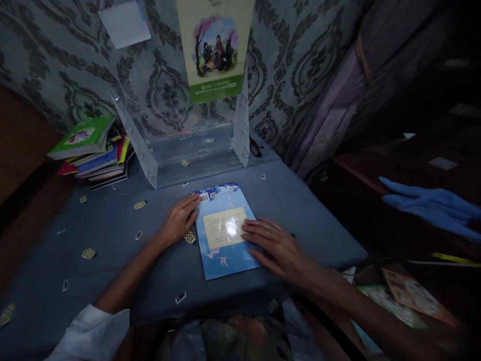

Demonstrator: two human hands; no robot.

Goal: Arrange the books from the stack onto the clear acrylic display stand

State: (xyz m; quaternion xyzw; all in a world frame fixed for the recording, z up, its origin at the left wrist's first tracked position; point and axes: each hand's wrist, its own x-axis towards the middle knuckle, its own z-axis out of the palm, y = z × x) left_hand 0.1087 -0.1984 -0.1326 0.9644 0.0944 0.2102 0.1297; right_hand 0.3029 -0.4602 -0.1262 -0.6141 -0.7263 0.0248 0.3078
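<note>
A blue book (221, 258) with a cream text panel and a barcode at its top lies on the blue tablecloth (158, 273), tilted slightly. At its upper left edge rests my left hand (181, 216), fingers extended. My right hand (276, 245) lies on the right edge, with its fingers stretched flat over part of the cream panel. Neither hand grips the book. Behind it stands a clear acrylic rack (195, 150), with a cream and green book (216, 50) upright against its back.
A stack of books (90, 145) sits at the back left. Glasses (255, 148) lie beside the rack. To the right are a blue glove (432, 203), seemingly apart from my hands, and several booklets (417, 296) below the table's edge. A white card (126, 25) is at the wall.
</note>
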